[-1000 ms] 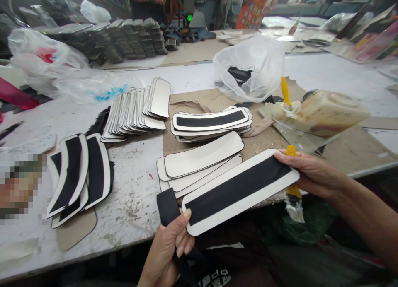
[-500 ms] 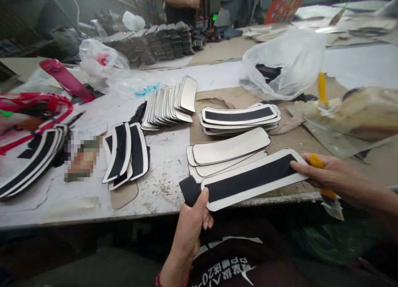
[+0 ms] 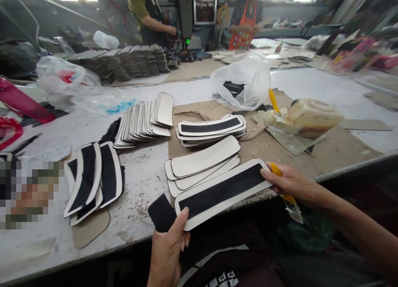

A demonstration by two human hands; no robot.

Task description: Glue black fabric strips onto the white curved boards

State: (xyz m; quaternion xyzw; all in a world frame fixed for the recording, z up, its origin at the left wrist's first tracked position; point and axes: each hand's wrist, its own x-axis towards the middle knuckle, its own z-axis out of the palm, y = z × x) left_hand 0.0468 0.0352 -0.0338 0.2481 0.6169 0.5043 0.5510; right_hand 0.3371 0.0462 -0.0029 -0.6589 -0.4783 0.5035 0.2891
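Note:
A long, slightly curved white panel with a black strip (image 3: 222, 190) along its middle is held level at the table's front edge. My left hand (image 3: 172, 239) is closed on its left end, thumb on top. A loose black piece (image 3: 161, 212) sticks out beside that thumb; whether it is gripped too is hidden. Pinching the panel's right end, my right hand (image 3: 287, 181) also has a yellow-handled tool (image 3: 289, 198) tucked in its fingers, its pale, crusted tip pointing down. Plain white panels (image 3: 205, 156) lie just behind, partly under the held one.
Behind them is a stack of black-striped panels (image 3: 211, 125); fanned white panels (image 3: 144, 121) and more striped ones (image 3: 108, 171) lie left. A cloudy glue container (image 3: 314, 115) rests at right near a plastic bag (image 3: 245, 82). Two people stand across the table (image 3: 189, 86).
The view has swung right and up, so the table things sit further left and a second person shows. Both hands keep the same hold on the panel.

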